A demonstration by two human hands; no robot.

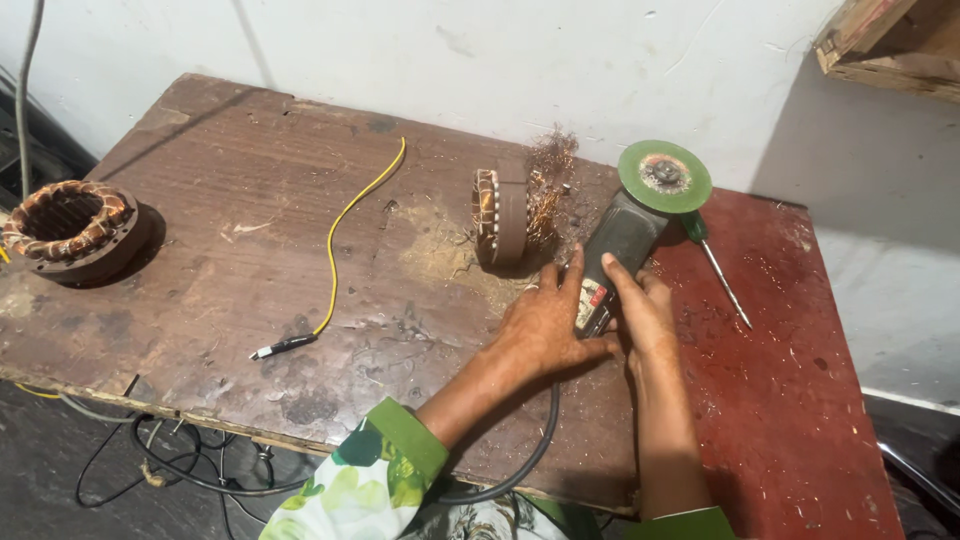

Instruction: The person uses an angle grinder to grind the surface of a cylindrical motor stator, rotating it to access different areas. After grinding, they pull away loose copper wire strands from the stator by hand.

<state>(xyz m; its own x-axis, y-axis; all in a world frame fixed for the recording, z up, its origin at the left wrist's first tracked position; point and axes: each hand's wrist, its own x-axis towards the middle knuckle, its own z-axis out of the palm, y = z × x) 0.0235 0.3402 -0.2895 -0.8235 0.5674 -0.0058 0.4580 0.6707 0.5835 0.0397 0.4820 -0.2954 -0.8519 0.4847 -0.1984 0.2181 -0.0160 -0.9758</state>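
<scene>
Both hands grip one grinder (615,255) lying flat on the wooden table (250,250): left hand (545,325) and right hand (645,310) wrap its grey body (green disc (664,176) at the far end). Just left of the grinder stands a motor coil (498,215) amid copper wire scraps (550,185); a screwdriver (715,262) lies just right of the grinder.

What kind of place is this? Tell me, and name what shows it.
Probably a small motor repair workshop: an angle grinder held by both hands, left hand and right hand, a stator with loose copper wire, another wound stator, on a worn wooden bench.
</scene>
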